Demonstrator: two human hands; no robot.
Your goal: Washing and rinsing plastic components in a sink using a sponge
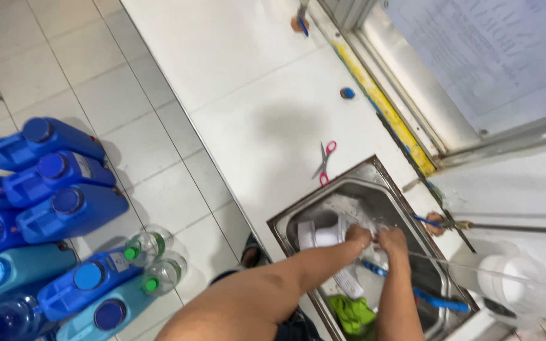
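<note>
White worktop [241, 76] with pink-handled scissors [325, 161] lying just beside the steel sink's rim. Small blue cap [347, 93] farther along, near the yellow strip [383, 104] under the window frame. Blue jerrycans [52, 189] crowded on the tiled floor [96, 69], two clear bottles with green caps [153, 259] beside them. Green cloth [352, 314] and blue brush [437, 300] inside the sink.

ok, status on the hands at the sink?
Left hand gripping white cup-like piece. Right hand beside it, grip unclear. Both inside steel sink. Green cloth, blue-handled brush lying close by.
</note>
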